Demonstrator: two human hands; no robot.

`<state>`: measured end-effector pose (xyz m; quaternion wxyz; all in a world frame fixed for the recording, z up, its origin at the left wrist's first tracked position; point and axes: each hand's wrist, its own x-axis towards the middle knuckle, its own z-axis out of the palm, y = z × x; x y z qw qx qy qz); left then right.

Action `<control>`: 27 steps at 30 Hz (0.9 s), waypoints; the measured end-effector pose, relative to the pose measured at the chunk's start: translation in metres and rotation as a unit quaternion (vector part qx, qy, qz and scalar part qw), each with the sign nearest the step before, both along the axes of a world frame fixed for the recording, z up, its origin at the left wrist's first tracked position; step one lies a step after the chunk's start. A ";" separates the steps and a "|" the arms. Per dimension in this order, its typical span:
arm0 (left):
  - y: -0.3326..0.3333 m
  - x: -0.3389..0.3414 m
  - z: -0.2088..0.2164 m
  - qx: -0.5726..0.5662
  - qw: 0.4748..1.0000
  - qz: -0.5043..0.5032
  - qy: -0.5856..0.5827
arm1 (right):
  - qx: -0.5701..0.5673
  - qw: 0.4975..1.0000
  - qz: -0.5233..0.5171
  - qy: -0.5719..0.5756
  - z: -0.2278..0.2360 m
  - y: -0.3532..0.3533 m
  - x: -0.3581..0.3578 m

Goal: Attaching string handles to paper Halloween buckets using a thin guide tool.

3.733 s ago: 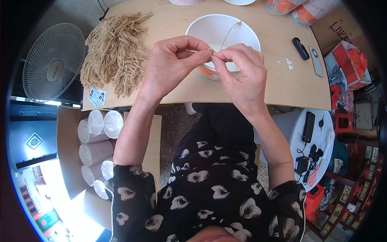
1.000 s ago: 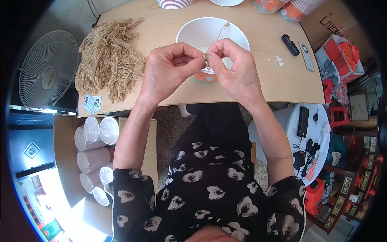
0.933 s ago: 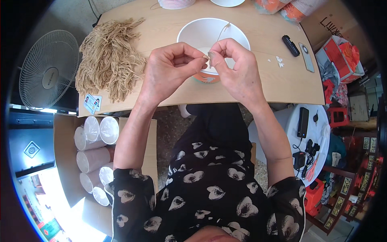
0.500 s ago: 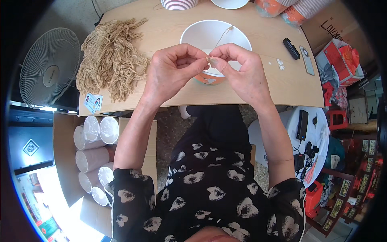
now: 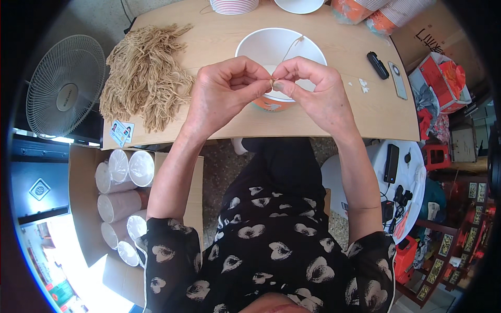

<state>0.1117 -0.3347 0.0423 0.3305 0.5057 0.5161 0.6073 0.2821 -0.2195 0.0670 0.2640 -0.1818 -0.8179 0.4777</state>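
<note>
My left hand (image 5: 222, 94) and my right hand (image 5: 317, 94) meet fingertip to fingertip, each pinching a short tan bit of string (image 5: 272, 82). A length of the same thin string (image 5: 293, 46) shows beyond my right fingers, rising to the far rim of a white paper bucket (image 5: 254, 44) with an orange printed outside. My hands are above the bucket's near side and hide part of it. Left of my left hand lies a large heap of tan strings (image 5: 146, 73) on the wooden table (image 5: 209, 39).
White scraps (image 5: 363, 85), a black stapler-like object (image 5: 377, 65) and a phone (image 5: 397, 80) lie at right. Cards (image 5: 121, 132) lie at the left edge, near a fan (image 5: 66, 88). Stacked tubs (image 5: 394, 13) stand far right. A carton (image 5: 83, 201) holds wrapped cup stacks.
My fingertips have shifted slightly around the bit of string, which shows less between them. Both hands stay pinched together over the bucket; the whole view has moved a little.
</note>
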 end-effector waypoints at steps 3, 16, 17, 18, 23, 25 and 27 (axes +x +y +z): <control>-0.001 -0.002 0.002 -0.006 1.000 -0.010 0.018 | 0.015 0.999 0.028 -0.017 0.003 0.006 0.000; 0.003 -0.003 0.000 0.014 0.999 -0.034 -0.008 | -0.078 0.996 0.041 0.034 0.001 0.019 0.003; 0.003 -0.004 -0.001 0.014 0.999 -0.034 -0.008 | -0.078 0.996 0.041 0.034 0.001 0.020 0.004; 0.003 -0.004 -0.001 0.012 0.999 -0.035 -0.011 | -0.046 0.998 0.042 0.032 0.001 0.021 0.004; 0.005 -0.005 0.000 0.009 0.999 -0.035 -0.010 | 0.041 0.998 0.033 0.018 0.004 0.018 0.004; 0.005 -0.006 0.000 0.007 0.999 -0.040 -0.012 | 0.045 0.998 0.038 0.000 0.004 0.017 0.003; 0.006 -0.006 0.001 0.006 0.999 -0.042 -0.017 | 0.024 0.999 0.034 -0.003 0.003 0.017 0.002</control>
